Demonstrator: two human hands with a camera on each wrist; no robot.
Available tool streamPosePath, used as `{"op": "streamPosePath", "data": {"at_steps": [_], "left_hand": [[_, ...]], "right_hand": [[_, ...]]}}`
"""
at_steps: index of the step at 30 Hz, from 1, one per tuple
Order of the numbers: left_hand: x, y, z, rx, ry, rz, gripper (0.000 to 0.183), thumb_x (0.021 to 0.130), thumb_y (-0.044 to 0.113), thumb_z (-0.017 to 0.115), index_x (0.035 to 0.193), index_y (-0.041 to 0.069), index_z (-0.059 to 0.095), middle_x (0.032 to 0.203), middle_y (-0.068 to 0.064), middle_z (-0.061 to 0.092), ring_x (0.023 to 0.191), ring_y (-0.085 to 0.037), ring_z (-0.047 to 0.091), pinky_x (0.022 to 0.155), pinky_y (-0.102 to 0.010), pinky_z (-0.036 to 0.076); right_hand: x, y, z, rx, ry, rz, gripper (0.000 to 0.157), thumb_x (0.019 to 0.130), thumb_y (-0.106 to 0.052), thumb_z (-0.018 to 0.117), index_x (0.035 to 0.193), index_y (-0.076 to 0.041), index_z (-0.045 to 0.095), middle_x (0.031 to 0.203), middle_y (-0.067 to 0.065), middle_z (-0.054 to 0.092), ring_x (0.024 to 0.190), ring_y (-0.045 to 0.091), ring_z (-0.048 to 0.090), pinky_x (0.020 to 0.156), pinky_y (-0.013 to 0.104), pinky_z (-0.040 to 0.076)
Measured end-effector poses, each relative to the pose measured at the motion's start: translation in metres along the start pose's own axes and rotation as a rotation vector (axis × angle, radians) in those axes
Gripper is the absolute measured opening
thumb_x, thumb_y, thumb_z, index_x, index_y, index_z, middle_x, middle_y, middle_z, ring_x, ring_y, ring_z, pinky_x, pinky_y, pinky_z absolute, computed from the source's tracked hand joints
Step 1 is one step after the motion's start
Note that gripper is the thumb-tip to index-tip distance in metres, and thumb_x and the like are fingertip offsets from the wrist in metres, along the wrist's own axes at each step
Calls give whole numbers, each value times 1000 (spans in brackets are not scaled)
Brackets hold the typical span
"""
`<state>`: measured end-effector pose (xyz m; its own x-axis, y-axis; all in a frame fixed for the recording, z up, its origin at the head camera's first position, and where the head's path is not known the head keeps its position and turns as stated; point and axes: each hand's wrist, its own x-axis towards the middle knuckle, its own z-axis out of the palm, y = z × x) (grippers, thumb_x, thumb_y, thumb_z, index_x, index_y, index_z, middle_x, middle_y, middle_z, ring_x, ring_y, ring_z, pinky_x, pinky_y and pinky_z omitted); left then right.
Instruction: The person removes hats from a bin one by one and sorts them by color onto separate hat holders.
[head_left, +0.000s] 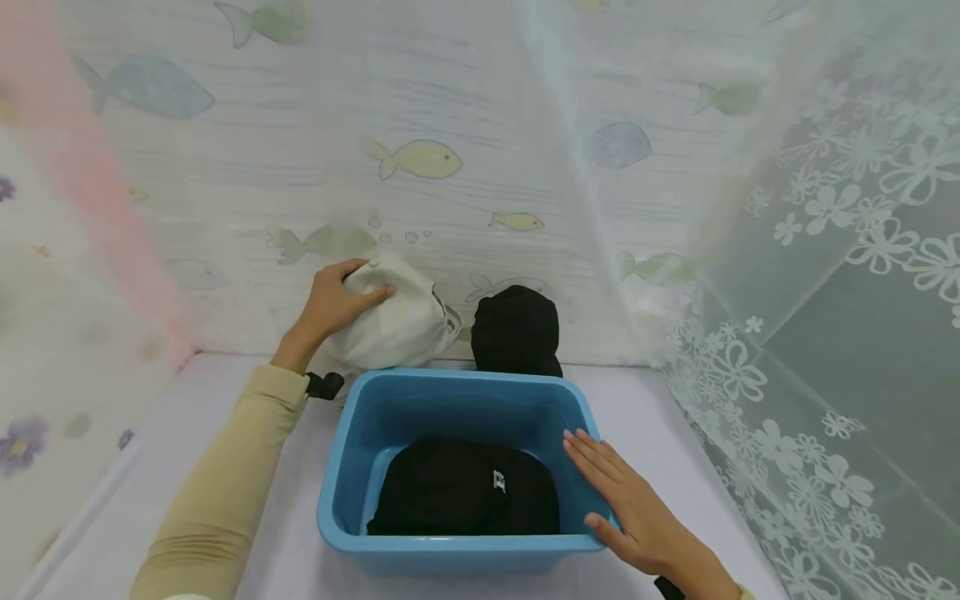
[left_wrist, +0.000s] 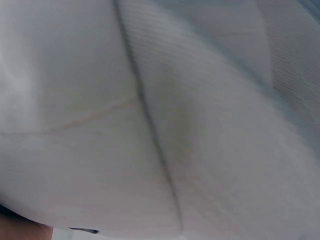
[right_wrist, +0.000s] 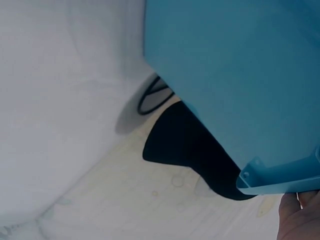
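In the head view my left hand (head_left: 337, 296) grips a white cap (head_left: 397, 321) behind the left back corner of a blue bin (head_left: 457, 543). The thumb lies across the cap's front. Its cloth (left_wrist: 80, 165) fills most of the left wrist view. My right hand (head_left: 637, 508) rests at the bin's right rim with its fingers straight. Inside the bin lies black headwear (head_left: 450, 487) with a small white emblem; whether it is one cap or two I cannot tell.
Behind the bin stands another black cap (head_left: 516, 329), its lower part hidden by the rim. A fish-patterned curtain (head_left: 450, 100) hangs at the back, and a flowered lace curtain (head_left: 810, 375) at the right. White cloth (head_left: 630, 400) covers the surface.
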<state>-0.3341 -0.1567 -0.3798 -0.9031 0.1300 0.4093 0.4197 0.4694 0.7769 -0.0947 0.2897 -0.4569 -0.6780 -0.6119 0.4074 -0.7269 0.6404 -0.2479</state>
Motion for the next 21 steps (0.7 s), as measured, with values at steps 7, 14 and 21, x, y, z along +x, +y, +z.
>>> {"op": "streamPosePath", "data": {"at_steps": [7,14,21], "left_hand": [[1,-11,2,10,-8,-27,72,89,43,78,144,3,56,145,-19,56,134,-38,51,108,-59,43],[-8,-16,-1,4,11,-13,82,92,48,73,156,8,40,159,-16,42,147,-38,36,116,-61,32],[-24,-29,-4,-126,167,67,57,104,34,59,150,4,48,157,-16,44,150,-33,33,122,-55,26]], "right_hand": [[3,-1,2,8,8,-2,67,102,-31,51,160,-5,31,165,8,33,155,24,23,126,24,2],[6,-1,5,-11,23,-23,65,106,-40,42,158,-2,33,165,10,34,155,26,24,127,26,4],[7,2,5,-38,19,-23,65,107,-41,41,158,-1,33,165,10,33,155,26,24,127,25,4]]}}
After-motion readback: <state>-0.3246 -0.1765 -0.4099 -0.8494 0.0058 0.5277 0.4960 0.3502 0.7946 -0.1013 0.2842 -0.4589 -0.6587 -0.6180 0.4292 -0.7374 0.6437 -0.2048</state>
